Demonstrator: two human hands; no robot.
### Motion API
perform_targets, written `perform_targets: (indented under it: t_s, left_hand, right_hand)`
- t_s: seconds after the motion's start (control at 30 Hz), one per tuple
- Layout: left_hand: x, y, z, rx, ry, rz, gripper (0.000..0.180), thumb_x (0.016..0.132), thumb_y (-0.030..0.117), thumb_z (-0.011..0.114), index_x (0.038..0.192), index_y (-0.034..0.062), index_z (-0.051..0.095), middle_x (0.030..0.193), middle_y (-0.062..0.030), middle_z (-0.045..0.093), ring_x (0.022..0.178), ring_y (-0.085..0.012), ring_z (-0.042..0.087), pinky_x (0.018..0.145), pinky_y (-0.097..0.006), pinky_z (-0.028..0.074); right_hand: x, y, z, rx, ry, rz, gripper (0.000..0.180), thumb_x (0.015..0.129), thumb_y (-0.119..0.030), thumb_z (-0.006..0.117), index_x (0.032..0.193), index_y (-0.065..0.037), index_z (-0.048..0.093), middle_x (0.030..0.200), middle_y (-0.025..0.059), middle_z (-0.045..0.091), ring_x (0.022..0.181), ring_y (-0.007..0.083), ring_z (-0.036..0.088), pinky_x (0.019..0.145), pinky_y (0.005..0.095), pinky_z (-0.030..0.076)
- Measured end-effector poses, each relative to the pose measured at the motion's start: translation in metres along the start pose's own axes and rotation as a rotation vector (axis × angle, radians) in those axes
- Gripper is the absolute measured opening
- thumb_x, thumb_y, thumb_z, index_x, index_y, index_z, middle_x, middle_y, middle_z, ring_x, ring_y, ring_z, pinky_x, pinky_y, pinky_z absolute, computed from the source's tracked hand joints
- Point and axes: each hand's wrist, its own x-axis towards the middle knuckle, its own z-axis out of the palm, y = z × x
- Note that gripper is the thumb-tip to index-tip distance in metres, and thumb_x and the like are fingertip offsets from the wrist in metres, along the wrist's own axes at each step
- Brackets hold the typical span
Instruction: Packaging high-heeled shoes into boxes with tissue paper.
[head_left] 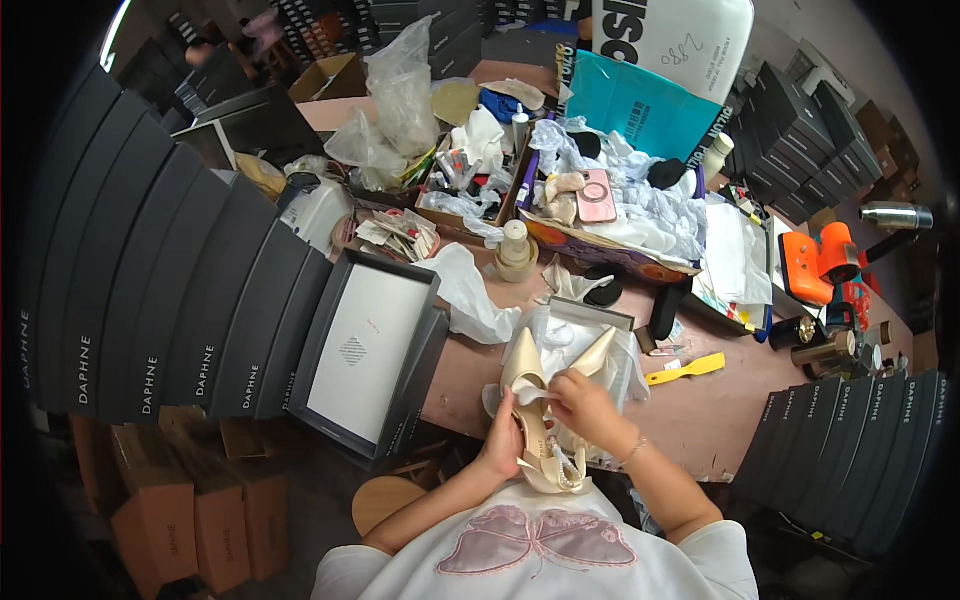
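My left hand (504, 440) is closed around the side of a cream pointed-toe shoe (523, 362), its toe facing away from me. At the heel end a bow (556, 478) with a pearl strand shows. My right hand (588, 408) pinches a piece of white tissue paper (530, 391) at the shoe's opening. A second cream shoe (596, 350) lies just beyond my right hand, on white tissue in a grey shoebox (603, 315); my hand covers part of it.
Left of the hands sits a dark shoebox (428, 340) with a white inside. Tall shoebox stacks (150, 270) rise at the left, others (850, 450) at the right. On the table (690, 420) are a yellow brush (686, 369), a bottle (515, 250) and a paper-filled carton (610, 252) with a pink phone.
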Motion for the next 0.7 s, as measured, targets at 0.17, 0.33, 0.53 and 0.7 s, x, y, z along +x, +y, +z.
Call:
perform_targets:
  t_s: [0.17,0.33,0.53,0.7]
  left_hand:
    - [-0.002,-0.026,0.004,-0.086,0.021,-0.032,0.058,0.094,0.053,0.045,0.136,0.0139,0.034,0.131,-0.0065,0.046,0.118,-0.0222,0.047,0.100,-0.038,0.040]
    - [-0.006,-0.033,-0.034,-0.023,0.067,-0.020,0.057,0.094,0.054,0.043,0.134,0.0138,0.037,0.122,-0.0102,0.052,0.104,-0.0238,0.056,0.086,-0.040,0.049]
    - [-0.021,-0.006,-0.027,-0.031,0.075,-0.149,0.065,0.087,0.068,0.042,0.127,0.0166,0.045,0.101,-0.0136,0.058,0.087,-0.0261,0.060,0.075,-0.040,0.051]
    - [-0.024,-0.003,-0.023,0.012,0.114,-0.088,0.068,0.088,0.068,0.039,0.128,0.0136,0.044,0.102,-0.0138,0.056,0.084,-0.0282,0.059,0.077,-0.042,0.051]
  right_hand:
    - [0.020,0.003,0.053,-0.173,0.156,0.134,0.051,0.068,-0.004,0.066,0.117,-0.008,0.051,0.114,0.0155,0.052,0.103,0.0336,0.054,0.079,0.0401,0.048]
    - [0.027,0.006,0.070,0.108,0.004,0.028,0.083,0.067,-0.002,0.066,0.143,-0.011,0.035,0.144,0.0203,0.036,0.128,0.0379,0.039,0.104,0.0452,0.034]
    - [0.057,0.119,0.034,-0.554,-0.129,0.038,0.051,0.073,-0.014,0.067,0.123,-0.011,0.056,0.117,0.0179,0.056,0.116,0.0330,0.050,0.101,0.0486,0.035]
    - [0.062,0.124,0.033,-0.402,-0.093,0.198,0.037,0.075,-0.020,0.066,0.109,-0.007,0.059,0.096,0.0140,0.063,0.092,0.0291,0.060,0.085,0.0441,0.044]
